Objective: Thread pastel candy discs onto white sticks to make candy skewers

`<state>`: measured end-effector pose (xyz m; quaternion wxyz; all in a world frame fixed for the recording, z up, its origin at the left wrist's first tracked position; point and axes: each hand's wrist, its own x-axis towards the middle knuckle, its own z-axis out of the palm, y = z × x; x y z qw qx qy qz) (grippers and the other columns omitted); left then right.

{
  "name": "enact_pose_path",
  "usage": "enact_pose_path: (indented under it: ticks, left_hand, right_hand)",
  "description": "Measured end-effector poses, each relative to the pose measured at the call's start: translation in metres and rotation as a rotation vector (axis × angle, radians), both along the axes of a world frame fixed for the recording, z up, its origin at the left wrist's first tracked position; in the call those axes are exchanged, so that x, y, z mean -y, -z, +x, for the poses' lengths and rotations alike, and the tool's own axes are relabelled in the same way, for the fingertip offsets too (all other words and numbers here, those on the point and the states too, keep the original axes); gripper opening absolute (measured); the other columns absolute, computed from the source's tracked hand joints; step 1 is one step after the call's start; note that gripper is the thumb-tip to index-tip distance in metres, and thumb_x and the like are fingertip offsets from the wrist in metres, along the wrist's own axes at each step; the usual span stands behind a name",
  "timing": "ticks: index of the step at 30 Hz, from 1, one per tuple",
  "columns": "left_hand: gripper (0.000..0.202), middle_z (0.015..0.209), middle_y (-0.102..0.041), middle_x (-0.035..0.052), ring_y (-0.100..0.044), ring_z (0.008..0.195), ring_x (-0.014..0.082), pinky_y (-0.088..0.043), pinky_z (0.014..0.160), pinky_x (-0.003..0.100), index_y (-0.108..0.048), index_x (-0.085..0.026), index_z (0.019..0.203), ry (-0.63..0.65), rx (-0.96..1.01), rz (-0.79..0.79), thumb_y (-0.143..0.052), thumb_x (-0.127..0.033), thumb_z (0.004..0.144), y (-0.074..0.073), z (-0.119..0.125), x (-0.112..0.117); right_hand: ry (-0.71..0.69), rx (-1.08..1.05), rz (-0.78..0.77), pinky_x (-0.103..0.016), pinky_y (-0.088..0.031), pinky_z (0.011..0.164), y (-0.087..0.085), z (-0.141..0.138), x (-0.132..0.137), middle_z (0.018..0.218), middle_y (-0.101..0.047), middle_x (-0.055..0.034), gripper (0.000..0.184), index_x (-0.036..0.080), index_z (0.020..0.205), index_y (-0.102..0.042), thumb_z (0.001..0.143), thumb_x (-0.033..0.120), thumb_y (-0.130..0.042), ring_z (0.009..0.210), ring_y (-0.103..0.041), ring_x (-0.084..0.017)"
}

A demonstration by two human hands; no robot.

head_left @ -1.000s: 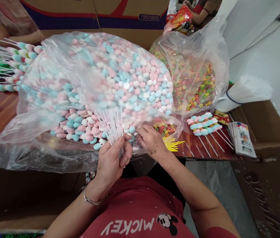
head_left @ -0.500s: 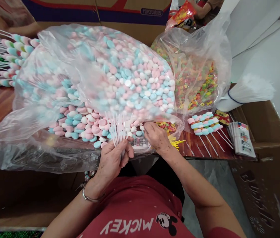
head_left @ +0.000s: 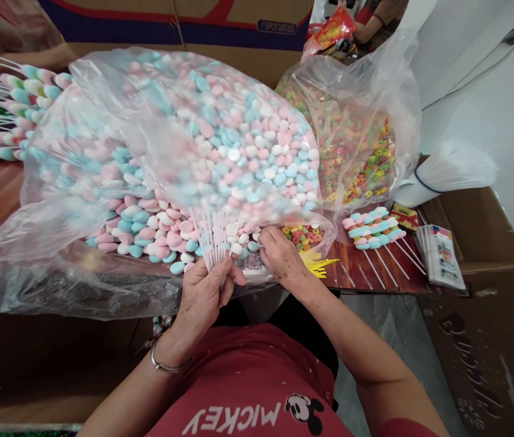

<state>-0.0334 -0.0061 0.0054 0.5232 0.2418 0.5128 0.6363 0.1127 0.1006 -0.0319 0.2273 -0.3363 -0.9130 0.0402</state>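
My left hand [head_left: 206,294] is closed round a fan of white plastic sticks [head_left: 213,237] that point up and away from me. My right hand [head_left: 281,258] rests at the mouth of a big clear bag [head_left: 79,243], its fingertips pinched among the pink, blue and white candies [head_left: 220,145]; what they hold is too small to make out. A small pile of coloured ring candies [head_left: 303,235] lies just right of that hand. Yellow plastic pieces [head_left: 318,264] lie beside my right wrist.
A second clear bag of coloured ring candies [head_left: 357,152] stands at the right. Finished candy skewers [head_left: 375,227] lie right of it, more [head_left: 24,103] at far left. A bundle of white sticks [head_left: 452,170], printed packets [head_left: 441,255], cardboard boxes [head_left: 238,36] and another person [head_left: 375,18] are behind.
My right hand has reached forward into the candies at the bag's mouth and pinched there. My left hand has spread the sticks and held its place.
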Motion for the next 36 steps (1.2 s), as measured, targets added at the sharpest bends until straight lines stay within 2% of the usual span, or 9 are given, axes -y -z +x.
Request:
enact_pose_path:
  ticks: [5,10,14,19,23,26,30,36]
  left_hand:
    - [0.025,0.056,-0.067,-0.0002,-0.036,0.03,0.0018,-0.022,0.033,0.015,-0.066,-0.013,0.083,0.009,-0.005,0.001,-0.07,-0.038,0.081,0.001,-0.001,0.0]
    - [0.027,0.055,-0.065,-0.0008,-0.037,0.03,0.0019,-0.021,0.033,0.015,-0.064,-0.012,0.079,0.064,-0.018,-0.025,-0.07,-0.039,0.08,0.002,0.002,0.001]
    - [0.027,0.055,-0.065,-0.0008,-0.036,0.031,0.0014,-0.02,0.034,0.016,-0.064,-0.012,0.078,0.096,-0.023,-0.041,-0.068,-0.039,0.081,0.005,0.005,0.001]
    - [0.027,0.055,-0.064,-0.0009,-0.036,0.032,0.0017,-0.02,0.034,0.016,-0.065,-0.012,0.081,0.108,-0.026,-0.049,-0.068,-0.04,0.081,0.006,0.004,0.002]
    - [0.028,0.055,-0.064,-0.0008,-0.037,0.032,0.0018,-0.019,0.034,0.017,-0.064,-0.013,0.076,0.115,-0.036,-0.056,-0.069,-0.04,0.081,0.005,0.004,0.002]
    - [0.03,0.055,-0.063,-0.0009,-0.037,0.032,0.0017,-0.019,0.034,0.017,-0.062,-0.013,0.072,0.129,-0.047,-0.049,-0.067,-0.041,0.082,0.006,0.005,0.002]
    - [0.031,0.056,-0.063,-0.0011,-0.037,0.033,0.0017,-0.019,0.035,0.017,-0.061,-0.013,0.071,0.141,-0.058,-0.05,-0.066,-0.041,0.083,0.007,0.005,0.002]
    - [0.029,0.056,-0.063,-0.0017,-0.036,0.033,0.0024,-0.02,0.035,0.018,-0.061,-0.014,0.073,0.158,-0.1,-0.068,-0.065,-0.041,0.083,0.009,0.004,0.003]
  right_hand:
    - [0.106,-0.005,0.022,-0.034,-0.049,0.081,-0.001,0.005,-0.008,0.092,-0.062,-0.0104,0.023,0.018,0.091,-0.058,0.084,0.001,-0.043,0.087,-0.058,-0.024]
    - [0.042,-0.236,-0.153,-0.031,-0.051,0.076,-0.008,0.026,-0.018,0.088,-0.064,-0.0056,0.015,0.021,0.088,-0.054,0.083,0.008,-0.049,0.084,-0.061,-0.02]
    - [0.079,-0.379,-0.155,-0.034,-0.052,0.082,-0.01,0.029,-0.018,0.094,-0.067,-0.0056,0.012,0.022,0.088,-0.055,0.084,0.011,-0.052,0.092,-0.064,-0.02]
    - [-0.078,-0.271,-0.089,-0.036,-0.053,0.09,-0.008,0.026,-0.013,0.098,-0.067,-0.0096,0.018,0.021,0.092,-0.058,0.091,0.011,-0.043,0.098,-0.064,-0.021]
    - [-0.003,-0.315,-0.045,-0.039,-0.051,0.096,-0.009,0.029,-0.012,0.108,-0.066,-0.0121,0.019,0.02,0.106,-0.059,0.092,0.014,-0.048,0.108,-0.062,-0.023]
    - [0.012,-0.275,-0.063,-0.04,-0.051,0.097,-0.009,0.032,-0.013,0.114,-0.065,-0.0114,0.019,0.021,0.107,-0.061,0.093,0.018,-0.049,0.111,-0.061,-0.023]
    - [-0.068,-0.084,-0.046,-0.038,-0.05,0.093,-0.007,0.034,-0.015,0.104,-0.068,-0.0101,0.021,0.019,0.097,-0.064,0.094,0.013,-0.045,0.101,-0.062,-0.022]
    - [-0.031,0.139,0.063,-0.036,-0.044,0.083,-0.006,0.033,-0.009,0.09,-0.068,-0.0089,0.014,0.017,0.088,-0.065,0.093,0.013,-0.052,0.086,-0.056,-0.023]
